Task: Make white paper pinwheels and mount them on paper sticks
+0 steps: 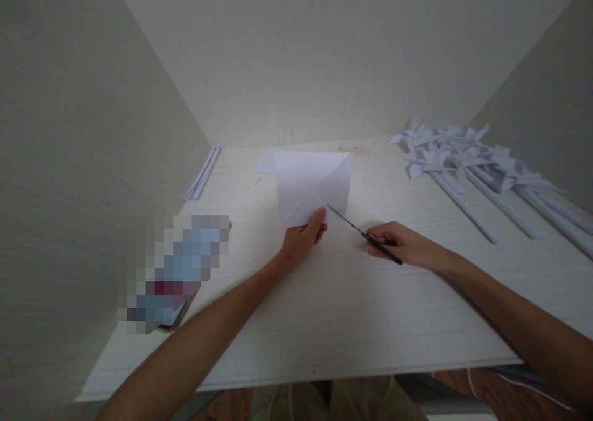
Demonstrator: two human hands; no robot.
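A white sheet of paper (312,183) with faint diagonal creases is held up over the table. My left hand (303,238) pinches its lower edge, thumb on the near face. In my right hand (398,242) is a pair of black-handled scissors (382,248), blades pointing up and left. The blade tip lies at the lower right part of the sheet, near my left thumb. Whether the blades are around the paper or in front of it, I cannot tell.
Several paper pinwheels (430,149) with rolled paper sticks (467,208) lie at the right. Rolled paper tubes (202,174) rest by the left wall. A phone with a blurred screen (185,272) is at the left. Another paper piece (265,162) lies behind the sheet. Walls enclose the table (278,322) on three sides.
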